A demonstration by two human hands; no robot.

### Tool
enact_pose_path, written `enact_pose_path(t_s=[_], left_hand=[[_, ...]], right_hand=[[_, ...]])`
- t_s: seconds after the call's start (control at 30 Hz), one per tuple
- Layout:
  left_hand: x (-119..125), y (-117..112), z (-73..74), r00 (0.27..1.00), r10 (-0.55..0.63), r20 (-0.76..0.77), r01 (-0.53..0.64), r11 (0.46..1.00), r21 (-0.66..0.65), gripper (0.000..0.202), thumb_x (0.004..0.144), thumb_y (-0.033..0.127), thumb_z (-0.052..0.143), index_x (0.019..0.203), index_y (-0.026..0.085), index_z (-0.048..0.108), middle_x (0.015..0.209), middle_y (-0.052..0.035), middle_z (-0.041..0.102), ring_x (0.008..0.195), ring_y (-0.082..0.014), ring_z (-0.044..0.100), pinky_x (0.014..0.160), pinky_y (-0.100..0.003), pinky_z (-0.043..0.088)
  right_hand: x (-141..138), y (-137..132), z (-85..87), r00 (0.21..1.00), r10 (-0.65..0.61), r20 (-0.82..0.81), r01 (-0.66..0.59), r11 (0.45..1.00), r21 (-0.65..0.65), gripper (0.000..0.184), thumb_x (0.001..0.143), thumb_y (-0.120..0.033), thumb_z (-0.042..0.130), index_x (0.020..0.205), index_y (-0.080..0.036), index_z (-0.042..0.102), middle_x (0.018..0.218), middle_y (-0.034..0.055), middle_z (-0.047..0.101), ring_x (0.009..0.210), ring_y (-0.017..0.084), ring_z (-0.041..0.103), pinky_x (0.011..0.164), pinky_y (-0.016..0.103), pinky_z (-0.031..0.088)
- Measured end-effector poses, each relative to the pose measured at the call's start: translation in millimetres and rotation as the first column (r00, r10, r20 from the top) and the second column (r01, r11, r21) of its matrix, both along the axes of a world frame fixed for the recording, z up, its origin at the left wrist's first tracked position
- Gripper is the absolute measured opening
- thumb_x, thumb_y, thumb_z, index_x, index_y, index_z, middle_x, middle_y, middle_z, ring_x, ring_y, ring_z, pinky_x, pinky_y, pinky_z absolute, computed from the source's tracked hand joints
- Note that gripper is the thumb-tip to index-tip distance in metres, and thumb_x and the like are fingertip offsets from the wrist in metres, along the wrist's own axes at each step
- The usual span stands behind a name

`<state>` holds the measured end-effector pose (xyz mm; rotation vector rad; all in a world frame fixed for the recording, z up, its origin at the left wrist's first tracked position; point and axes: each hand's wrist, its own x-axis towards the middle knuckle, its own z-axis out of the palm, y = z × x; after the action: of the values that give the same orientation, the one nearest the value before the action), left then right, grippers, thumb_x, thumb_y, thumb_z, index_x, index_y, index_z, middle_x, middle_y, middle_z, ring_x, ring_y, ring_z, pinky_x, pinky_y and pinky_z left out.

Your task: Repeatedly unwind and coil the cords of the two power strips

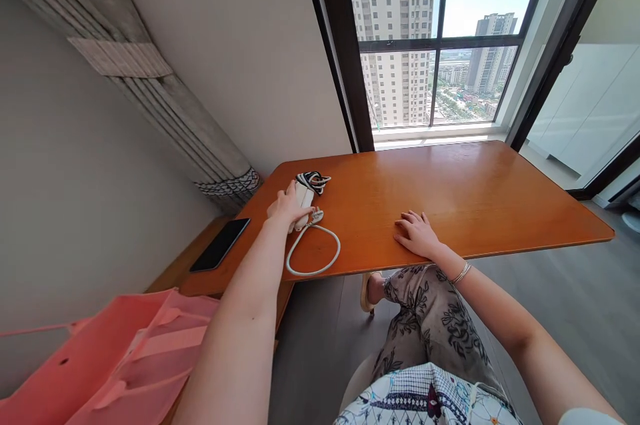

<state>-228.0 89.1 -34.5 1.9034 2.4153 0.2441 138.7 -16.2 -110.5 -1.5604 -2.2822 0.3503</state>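
My left hand (289,206) reaches to the left part of the brown table and grips a white power strip (304,194), with the thumb across its near end. A white plug (317,215) lies beside my thumb. Its white cord (339,248) loops on the tabletop toward the near edge. Just beyond the strip is a bundle of black and white cables (313,181). My right hand (416,234) rests on the wood near the front edge, fingers stretched out and holding nothing.
The brown table (480,192) spans the middle, under a window. A dark flat tablet-like device (220,245) lies at its left end. A pink bag (125,358) is at the lower left. A tied grey curtain (200,138) hangs by the left wall.
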Motion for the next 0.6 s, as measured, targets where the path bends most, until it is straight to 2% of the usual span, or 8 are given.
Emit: enact_pose_path(t_s=[0.13, 0.23, 0.37, 0.47, 0.6], left_hand=[[-9, 1, -4.3, 0.995, 0.074, 0.071, -0.075, 0.997, 0.019, 0.108, 0.080, 0.065, 0.057, 0.159, 0.007, 0.010, 0.152, -0.0331, 0.036, 0.133, -0.0462, 0.047, 0.105, -0.057, 0.041], [-15, 3, -6.7, 0.990, 0.099, 0.097, -0.102, 0.994, 0.025, 0.096, 0.085, 0.059, 0.052, 0.154, 0.001, 0.019, 0.150, -0.0334, 0.039, 0.136, -0.0441, 0.045, 0.109, -0.054, 0.038], [-23, 4, -11.8, 0.993, 0.097, 0.065, -0.096, 0.995, -0.019, 0.084, 0.085, 0.058, 0.052, 0.147, 0.004, 0.037, 0.150, -0.0314, 0.040, 0.138, -0.0429, 0.044, 0.110, -0.052, 0.038], [-28, 3, -16.3, 0.995, 0.097, 0.037, -0.097, 0.995, -0.005, 0.080, 0.087, 0.059, 0.047, 0.147, 0.007, 0.041, 0.155, -0.0290, 0.036, 0.139, -0.0426, 0.042, 0.110, -0.053, 0.037], [-30, 3, -17.2, 0.997, 0.058, -0.057, -0.057, 0.998, 0.031, 0.073, 0.084, 0.058, 0.053, 0.141, 0.013, 0.051, 0.155, -0.0258, 0.038, 0.138, -0.0433, 0.043, 0.110, -0.058, 0.036]], right_hand=[[0, -1, 0.4, 1.000, 0.002, 0.008, -0.002, 1.000, 0.006, 0.046, 0.094, -0.041, 0.058, 0.135, -0.020, 0.060, 0.151, 0.0153, 0.048, 0.148, 0.031, 0.032, 0.122, 0.058, 0.014], [0, -2, 2.1, 1.000, 0.001, 0.015, -0.001, 1.000, 0.001, 0.046, 0.094, -0.041, 0.058, 0.136, -0.020, 0.060, 0.152, 0.0154, 0.047, 0.148, 0.031, 0.032, 0.122, 0.057, 0.015], [-1, -4, 5.2, 1.000, 0.000, 0.023, 0.001, 1.000, -0.011, 0.046, 0.096, -0.039, 0.057, 0.137, -0.018, 0.059, 0.152, 0.0150, 0.047, 0.148, 0.032, 0.031, 0.122, 0.057, 0.015], [-1, -5, 6.2, 1.000, 0.002, 0.029, -0.002, 1.000, -0.004, 0.046, 0.096, -0.038, 0.056, 0.136, -0.018, 0.059, 0.152, 0.0146, 0.048, 0.148, 0.032, 0.032, 0.123, 0.056, 0.016], [-1, -6, 5.5, 0.999, 0.003, 0.042, -0.003, 1.000, 0.007, 0.045, 0.096, -0.039, 0.056, 0.136, -0.018, 0.059, 0.152, 0.0142, 0.048, 0.148, 0.031, 0.033, 0.122, 0.056, 0.018]])
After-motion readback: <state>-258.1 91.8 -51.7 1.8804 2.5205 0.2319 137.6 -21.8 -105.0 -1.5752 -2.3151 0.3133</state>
